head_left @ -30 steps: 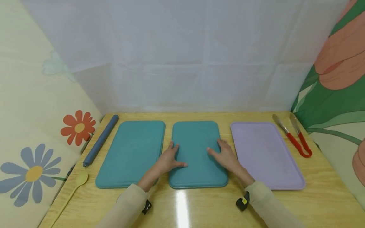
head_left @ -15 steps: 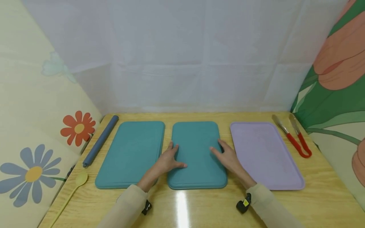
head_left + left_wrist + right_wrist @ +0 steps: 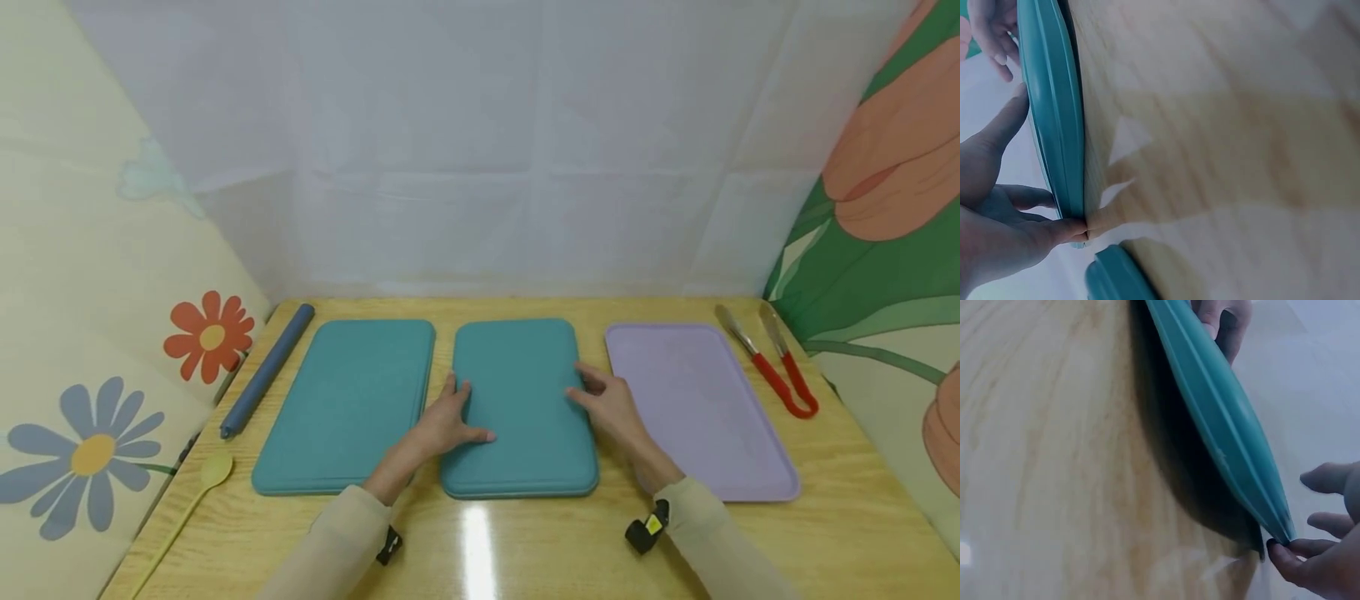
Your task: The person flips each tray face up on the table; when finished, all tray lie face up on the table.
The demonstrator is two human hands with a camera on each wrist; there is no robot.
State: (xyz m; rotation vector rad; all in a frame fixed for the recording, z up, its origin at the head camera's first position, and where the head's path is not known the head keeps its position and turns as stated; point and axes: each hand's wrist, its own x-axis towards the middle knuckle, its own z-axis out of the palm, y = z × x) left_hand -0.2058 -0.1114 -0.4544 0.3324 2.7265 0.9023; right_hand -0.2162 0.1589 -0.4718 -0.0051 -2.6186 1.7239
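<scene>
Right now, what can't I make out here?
Head: underside of the middle teal tray, hidden by its top.
Head: end of the yellow spoon, cut by bottom edge.
Left wrist: most of the other teal tray, cut by bottom edge.
Right wrist: right hand, partly cut by right edge.

Middle tray [image 3: 517, 392], seemingly plain teal

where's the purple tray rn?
Head view, right side: the purple tray lies on the wooden table between the middle teal tray and the red-handled tongs, the right hand hiding part of its left edge.
</scene>
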